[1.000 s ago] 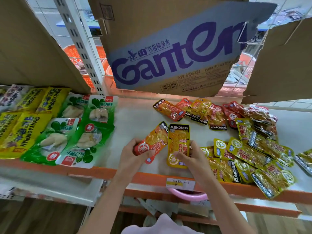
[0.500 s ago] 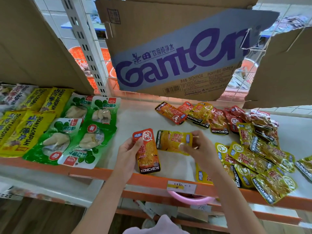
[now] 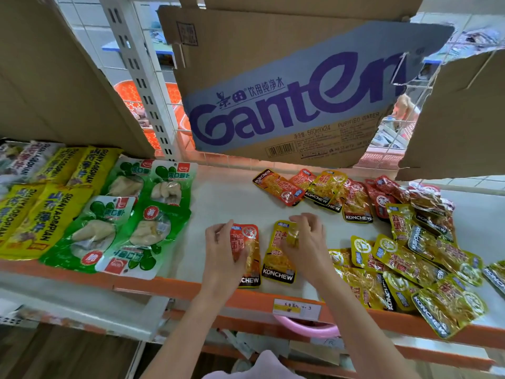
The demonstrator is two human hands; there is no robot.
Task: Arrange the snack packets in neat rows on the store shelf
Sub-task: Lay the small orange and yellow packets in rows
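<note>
Two small KONCHEW snack packets lie upright side by side near the front of the white shelf [image 3: 232,198]. My left hand [image 3: 220,255] grips the left edge of the orange-red packet [image 3: 250,251]. Beside it, my right hand [image 3: 307,242] holds the top and right side of the yellow packet [image 3: 278,259], fingers curled over it. A loose heap of yellow packets [image 3: 410,259] lies to the right. Several orange, yellow and red packets [image 3: 328,191] are scattered at the back.
Green pouches [image 3: 136,214] and large yellow bags [image 3: 41,203] fill the shelf's left part. A torn Ganten cardboard sheet [image 3: 287,91] hangs over the back. The orange shelf lip [image 3: 153,283] carries a price tag [image 3: 296,307]; a pink basin [image 3: 306,328] sits below.
Both hands have turned their packets upright and lowered them onto the shelf, the yellow one coming down from a sideways hold to lie right of the orange-red one.
</note>
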